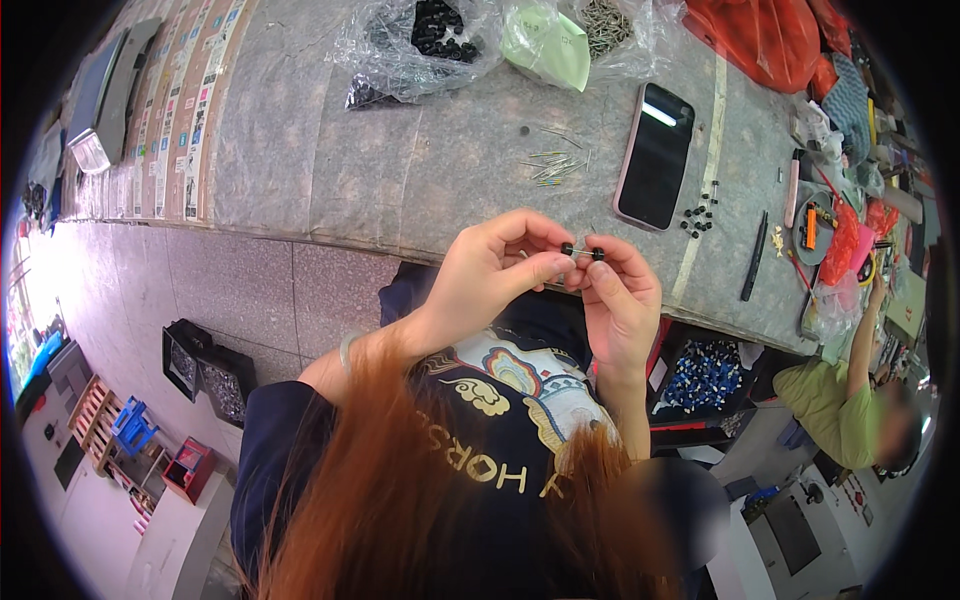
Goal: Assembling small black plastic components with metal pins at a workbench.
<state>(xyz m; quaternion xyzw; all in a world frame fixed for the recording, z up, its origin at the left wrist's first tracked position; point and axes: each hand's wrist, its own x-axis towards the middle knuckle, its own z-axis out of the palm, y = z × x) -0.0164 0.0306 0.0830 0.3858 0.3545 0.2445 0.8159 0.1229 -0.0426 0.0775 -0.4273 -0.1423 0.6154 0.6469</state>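
Here, at the near edge of the grey table (300,150), pinched at both ends: a thin, straight metal pin (582,252) with a small round black knob (567,248) on one end and a second black knob (598,254) on the other (a bit like a tiny dumbbell). Left hand (505,262) with thumb and finger together on the first knob. Right hand (622,290) with thumb and finger together on the other one. Too tiny to tell how far onto the pin.

Past the hands, on the blotchy, wrinkly table cover, a loose heap of skinny, shiny pins (558,165), some crossed like dropped sticks. To the right, a flat, smooth phone (655,155) with black glass and a pink rim. Just beside it, a scatter of little black beads (699,214), then a slim black stick (755,258), shaped like a pen. Farther back, a crinkly see-through bag (372,50) with chunky black bits (440,42) inside.
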